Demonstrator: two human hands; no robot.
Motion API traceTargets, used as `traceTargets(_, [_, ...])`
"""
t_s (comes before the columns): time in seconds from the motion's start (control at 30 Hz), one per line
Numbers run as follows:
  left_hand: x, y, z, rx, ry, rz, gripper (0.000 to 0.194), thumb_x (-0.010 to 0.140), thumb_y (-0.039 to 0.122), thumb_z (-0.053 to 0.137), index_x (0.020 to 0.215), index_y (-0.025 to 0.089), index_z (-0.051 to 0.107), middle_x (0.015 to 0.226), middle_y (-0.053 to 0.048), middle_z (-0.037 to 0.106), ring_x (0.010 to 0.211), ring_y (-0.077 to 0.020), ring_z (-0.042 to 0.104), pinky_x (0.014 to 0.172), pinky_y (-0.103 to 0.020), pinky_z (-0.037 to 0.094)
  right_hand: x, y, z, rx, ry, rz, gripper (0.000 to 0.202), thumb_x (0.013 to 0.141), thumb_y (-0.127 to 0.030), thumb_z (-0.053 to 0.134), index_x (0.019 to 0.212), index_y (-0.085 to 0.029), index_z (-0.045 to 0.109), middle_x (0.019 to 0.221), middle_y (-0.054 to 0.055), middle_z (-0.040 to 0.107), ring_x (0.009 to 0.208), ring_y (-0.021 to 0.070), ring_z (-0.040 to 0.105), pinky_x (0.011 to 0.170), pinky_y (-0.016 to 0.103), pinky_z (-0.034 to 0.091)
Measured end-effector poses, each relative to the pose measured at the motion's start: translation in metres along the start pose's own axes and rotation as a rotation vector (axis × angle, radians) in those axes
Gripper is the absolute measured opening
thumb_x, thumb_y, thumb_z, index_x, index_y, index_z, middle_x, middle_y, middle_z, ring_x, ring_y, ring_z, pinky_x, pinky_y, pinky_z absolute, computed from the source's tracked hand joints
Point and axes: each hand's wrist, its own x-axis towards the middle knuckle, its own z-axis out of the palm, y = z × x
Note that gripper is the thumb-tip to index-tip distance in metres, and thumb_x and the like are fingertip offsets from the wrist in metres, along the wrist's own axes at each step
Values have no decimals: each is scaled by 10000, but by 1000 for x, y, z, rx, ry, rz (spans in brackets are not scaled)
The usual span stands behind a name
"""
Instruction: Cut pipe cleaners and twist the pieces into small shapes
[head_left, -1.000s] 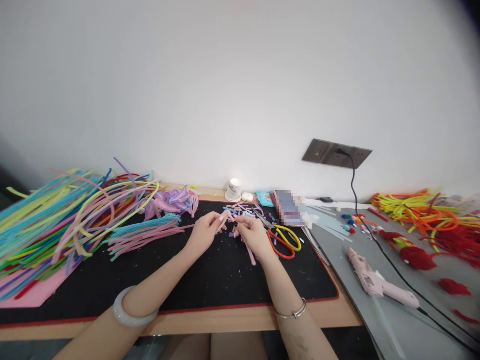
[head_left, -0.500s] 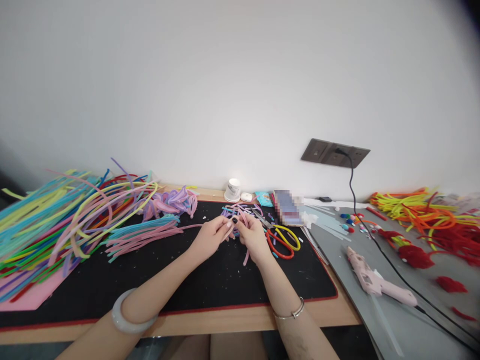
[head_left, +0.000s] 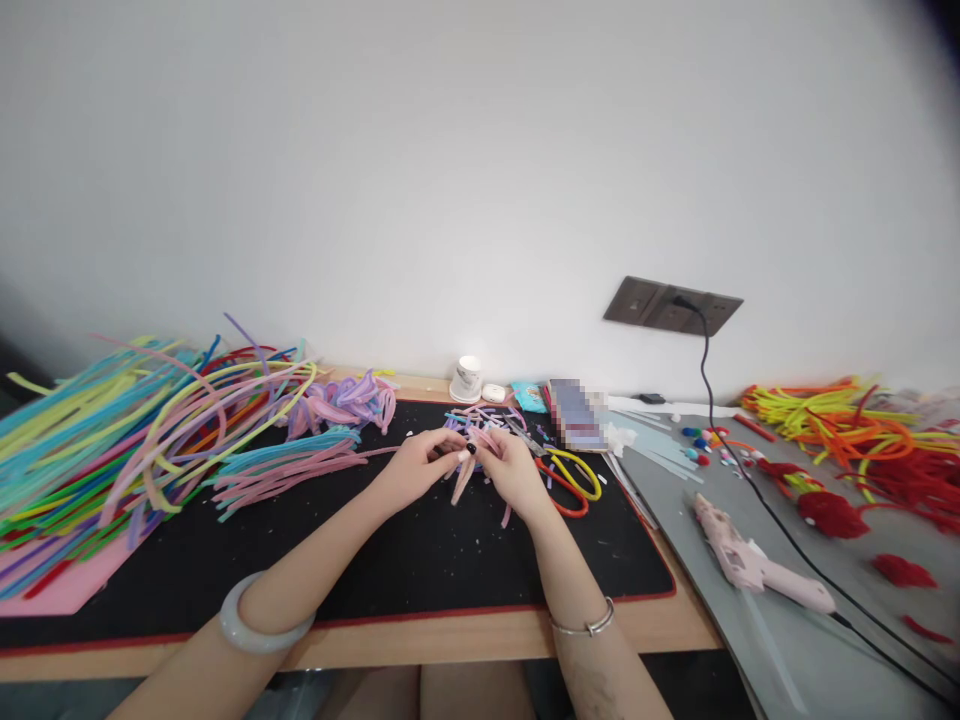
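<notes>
- Pale wall (head_left: pixel 465 200) rises beyond both hands; below them I see a black mat (head_left: pixel 420 570) with a red edge, laid on a wooden table (head_left: pixel 420 643).
- My right hand (head_left: pixel 517 478) is closed, thumb and fingers pinching a pink fuzzy piece (head_left: pixel 460 486).
- That piece sits between the two hands: one narrow part hangs below the fingertips, and a pink end shows under the right palm.
- My left hand (head_left: pixel 416 468) is curled, its thumb tip meeting the right thumb at the piece; from this camera I cannot tell whether it grips.
- Just beyond the fingertips, short cut bits (head_left: pixel 487 413) in pink, purple and blue lie scattered.
- Just right of the right hand lie scissors (head_left: pixel 574 513) with one red and one yellow handle loop.
- Near the left hand, on its left, is a bundle of pink and blue stems (head_left: pixel 289 477); farther left spreads a large multicoloured heap (head_left: pixel 150 430).
- Beyond the left hand, I make out purple and pink looped shapes (head_left: pixel 349 402).
- Straight past both hands stands a white cup (head_left: pixel 466 380).
- Well to the right of the right hand, a pale pink glue gun (head_left: pixel 757 572) rests on a grey board (head_left: pixel 690 560).
</notes>
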Motion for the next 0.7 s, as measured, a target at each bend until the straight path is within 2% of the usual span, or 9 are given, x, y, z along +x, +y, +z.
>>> traceTargets(0.1, [-1,-1,-2,56,-30,-9,300,710,352,587,950,173,611,774,-20,625,666,-141,550,618,-252,439,-1,-3,0,-45,-55,-65,176,758,-249,503,606,-165,478,556,-36,411,538,98,347,515,221,274])
traceTargets(0.27, [-1,-6,-2,-14,-99,-35,315,671,303,617,952,164,575,710,-3,608,623,-136,575,578,-240,450,-2,-1,3,-95,-123,-87,193,731,-219,520,559,-165,448,523,-47,373,525,96,332,507,221,241])
traceTargets(0.5, [-3,-3,-1,16,-89,-10,289,705,250,571,982,176,539,648,24,569,559,-119,556,553,-233,445,-2,-1,2,-148,-129,-182,217,757,-190,486,566,-179,384,543,-47,344,536,103,315,513,228,220])
traceTargets(0.63, [-2,-1,-3,-110,-121,-63,315,677,259,610,961,175,504,657,28,577,567,-114,559,552,-231,452,-4,-9,-3,-75,-157,-176,201,762,-212,498,576,-178,429,558,-41,376,547,105,332,516,223,244])
traceTargets(0.7, [-2,0,-6,-211,-178,-117,342,651,264,642,934,172,473,642,35,584,535,-103,548,527,-224,451,-7,-12,-6,0,-227,-103,181,749,-227,526,587,-172,468,535,-47,397,516,93,342,487,209,251])
